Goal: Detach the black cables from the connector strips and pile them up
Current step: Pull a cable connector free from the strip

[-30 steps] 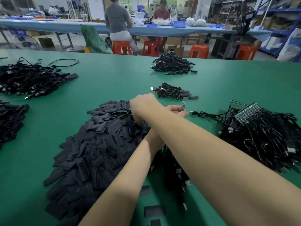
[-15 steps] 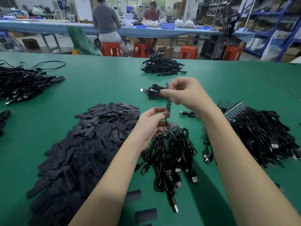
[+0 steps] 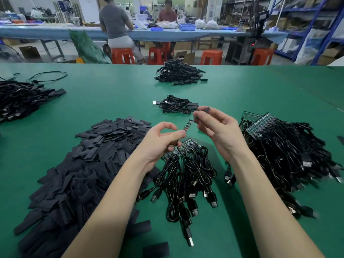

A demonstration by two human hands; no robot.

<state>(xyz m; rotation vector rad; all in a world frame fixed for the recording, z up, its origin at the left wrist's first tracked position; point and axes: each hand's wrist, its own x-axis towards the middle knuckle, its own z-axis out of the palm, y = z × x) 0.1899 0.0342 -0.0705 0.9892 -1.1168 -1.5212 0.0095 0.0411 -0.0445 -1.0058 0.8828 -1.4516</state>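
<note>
My left hand (image 3: 161, 141) pinches a black cable just below its small circuit board end (image 3: 187, 125), which points up and right. My right hand (image 3: 216, 128) holds a short black sleeve piece (image 3: 204, 110) between thumb and fingers, just right of the board tip and apart from it. Under both hands lies a connector strip (image 3: 183, 148) with several black USB cables (image 3: 186, 175) hanging from it toward me. A small pile of detached cables (image 3: 176, 104) lies beyond my hands on the green table (image 3: 111, 101).
A big heap of flat black sleeves (image 3: 78, 170) fills the left foreground. A large heap of cables on connector strips (image 3: 286, 151) lies at the right. More cable piles sit far centre (image 3: 179, 73) and far left (image 3: 22, 98). Two people sit at a blue bench behind.
My right hand has come back from the left, lowered and now holds a black sleeve near the board tip. My left hand has raised the cable's board end off the strip.
</note>
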